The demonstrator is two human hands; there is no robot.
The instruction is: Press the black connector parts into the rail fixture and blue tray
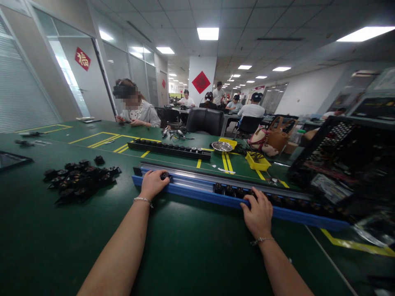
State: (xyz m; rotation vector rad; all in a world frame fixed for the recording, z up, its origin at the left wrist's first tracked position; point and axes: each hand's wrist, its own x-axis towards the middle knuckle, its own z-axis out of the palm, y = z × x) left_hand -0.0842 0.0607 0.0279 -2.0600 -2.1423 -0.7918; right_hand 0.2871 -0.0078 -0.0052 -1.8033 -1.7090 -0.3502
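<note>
A long blue rail [191,194] with a channel lies slantwise on the green table in front of me. At its left end my left hand [153,183] is closed on a small black part [165,176], which sits in or just over the channel; the fingers partly hide it. Farther right, a row of similar black parts [228,190] stands in the channel. My right hand [258,209] grips the rail there, thumb at the front edge and fingertips over the row, covering some of the parts.
Loose black parts [82,181] lie in a heap at left. Behind the rail are a black strip with parts [173,149], a metal bowl [222,146] and a yellow tray [257,161]. A dark open-framed case [331,160] stands at right. Across the table sits a person [138,111].
</note>
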